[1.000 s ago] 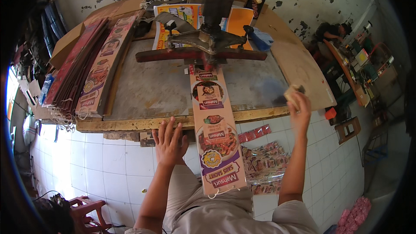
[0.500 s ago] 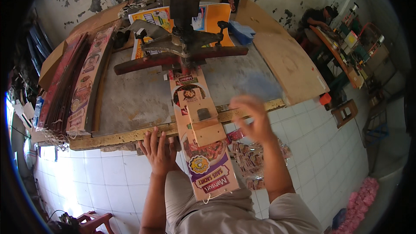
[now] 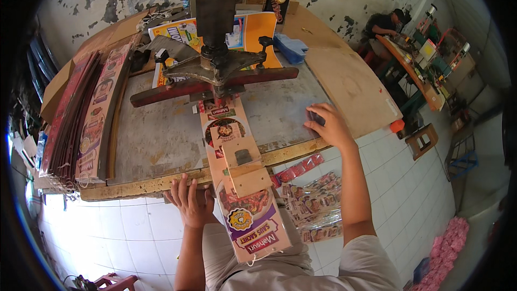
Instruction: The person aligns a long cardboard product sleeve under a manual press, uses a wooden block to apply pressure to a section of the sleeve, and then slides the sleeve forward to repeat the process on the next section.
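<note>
A long printed cardboard strip (image 3: pixel 253 221) runs from under the press's cross-shaped metal head (image 3: pixel 218 73) over the table's front edge toward my lap, with a white string loop at its near end. On the strip sits a light wooden jig (image 3: pixel 247 167) with a dark square opening or patch. My left hand (image 3: pixel 190 202) rests with fingers spread on the table's edge, left of the strip. Out to the right, my right hand (image 3: pixel 331 124) is above the tabletop, its fingers curled at a small dark object (image 3: pixel 318 117) whose kind I cannot make out.
Stacked printed strips (image 3: pixel 97 124) lie at the table's left. Blue folded material (image 3: pixel 291 48) and colourful printed sheets (image 3: pixel 258 27) are behind the press. Clear-wrapped sachets (image 3: pixel 315 202) are below the table's right front. Another person (image 3: pixel 383 24) sits at a bench far right.
My right hand has moved right, away from the jig, and its fingers are now curled at a dark object. The view has shifted slightly; my left hand stays at the table edge.
</note>
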`<state>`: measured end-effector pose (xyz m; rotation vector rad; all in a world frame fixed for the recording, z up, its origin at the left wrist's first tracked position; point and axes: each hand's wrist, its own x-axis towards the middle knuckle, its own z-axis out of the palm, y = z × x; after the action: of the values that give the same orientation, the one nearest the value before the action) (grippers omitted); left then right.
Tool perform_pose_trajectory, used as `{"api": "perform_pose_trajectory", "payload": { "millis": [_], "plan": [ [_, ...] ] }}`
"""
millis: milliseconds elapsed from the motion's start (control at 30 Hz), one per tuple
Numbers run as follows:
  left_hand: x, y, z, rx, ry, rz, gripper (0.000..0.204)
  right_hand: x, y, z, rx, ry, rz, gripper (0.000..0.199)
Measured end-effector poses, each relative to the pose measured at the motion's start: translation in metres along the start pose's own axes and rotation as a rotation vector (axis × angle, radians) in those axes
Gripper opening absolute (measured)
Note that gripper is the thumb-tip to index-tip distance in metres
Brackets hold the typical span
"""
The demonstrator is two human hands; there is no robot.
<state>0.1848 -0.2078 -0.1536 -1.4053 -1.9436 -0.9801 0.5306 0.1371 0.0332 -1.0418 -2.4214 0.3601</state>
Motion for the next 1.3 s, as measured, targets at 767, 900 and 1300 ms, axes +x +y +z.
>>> {"api": "perform_pose_trajectory", "payload": {
  "millis": [767, 900, 1300],
  "plan": [
    [0.002, 0.001, -0.004, -0.009, -0.014, 0.004, 0.068, 0.016, -0.003, -0.039, -0.397, -0.28, -0.28, 0.047],
    [0.004, 0.001, -0.009, 0.001, -0.036, 0.014, 0.069, 0.016, 0.003, -0.04, -0.385, -0.267, -0.347, 0.045],
    [0.007, 0.004, -0.013, -0.004, -0.049, 0.005, 0.078, 0.018, 0.013, -0.029, -0.333, -0.206, -0.33, 0.017]
  ]
}}
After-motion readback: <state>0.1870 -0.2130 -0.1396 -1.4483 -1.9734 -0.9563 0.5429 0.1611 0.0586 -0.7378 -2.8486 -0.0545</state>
